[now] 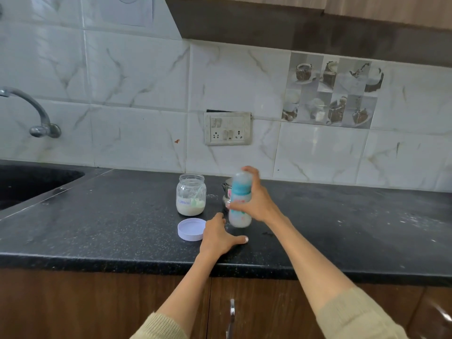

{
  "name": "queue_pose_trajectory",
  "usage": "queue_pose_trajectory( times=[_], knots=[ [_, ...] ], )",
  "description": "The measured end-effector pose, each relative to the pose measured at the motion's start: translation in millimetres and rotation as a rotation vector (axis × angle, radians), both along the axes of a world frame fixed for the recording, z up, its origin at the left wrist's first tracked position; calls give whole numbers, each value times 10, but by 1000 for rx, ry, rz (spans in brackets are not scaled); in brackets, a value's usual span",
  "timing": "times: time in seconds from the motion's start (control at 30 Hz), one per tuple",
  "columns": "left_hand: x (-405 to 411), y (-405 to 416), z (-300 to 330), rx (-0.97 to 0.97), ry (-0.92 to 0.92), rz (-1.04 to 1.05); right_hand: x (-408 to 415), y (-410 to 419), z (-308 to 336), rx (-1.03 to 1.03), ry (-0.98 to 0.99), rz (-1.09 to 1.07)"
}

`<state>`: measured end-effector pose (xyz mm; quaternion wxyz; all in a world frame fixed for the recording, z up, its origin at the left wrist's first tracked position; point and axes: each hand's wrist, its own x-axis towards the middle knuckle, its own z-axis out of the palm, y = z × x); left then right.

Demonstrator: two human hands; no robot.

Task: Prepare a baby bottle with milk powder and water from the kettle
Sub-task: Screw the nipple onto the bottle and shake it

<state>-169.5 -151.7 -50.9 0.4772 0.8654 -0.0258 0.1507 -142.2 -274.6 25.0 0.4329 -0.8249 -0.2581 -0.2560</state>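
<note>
My right hand is wrapped around a capped baby bottle with a teal ring and milky liquid inside; the bottle looks blurred and stands upright just above the black counter. My left hand rests flat on the counter in front of it, fingers spread, holding nothing. An open glass jar labelled "Formula" holds white powder and a pale green scoop; it stands left of the bottle. Its white lid lies upside down by my left hand. A steel kettle is mostly hidden behind the bottle.
A dark sink is set into the counter at the far left, with a tap on the tiled wall above. A socket panel sits on the wall behind the jar. Wooden cabinet doors with a metal handle lie below the counter edge.
</note>
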Motion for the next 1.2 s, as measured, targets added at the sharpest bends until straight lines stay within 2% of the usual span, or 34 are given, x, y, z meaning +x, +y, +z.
queue_pose_trajectory(
  times=[0.03, 0.1, 0.2, 0.3, 0.4, 0.87, 1.07, 1.2],
  knots=[
    [8, -3, 5, -1, 0, 7, 26, -13, -30, -34, 6, 8],
    [16, -2, 7, -9, 10, 5, 15, -17, -43, 61, -7, -13],
    [5, -5, 9, -1, 1, 7, 17, -6, -46, -32, 18, 12],
    [7, -5, 7, -6, 3, 2, 14, -2, -24, 84, 3, -7],
    [8, -6, 23, 8, 2, 7, 27, -4, -58, -42, 82, 48],
    [41, 0, -5, 42, -60, 7, 16, -130, -179, -7, 252, 153],
    [65, -1, -43, 43, -72, 34, 37, -175, -512, 125, 426, 4],
    [66, -7, -17, 28, -63, 36, 56, -145, -503, 73, 428, -24]
  ],
)
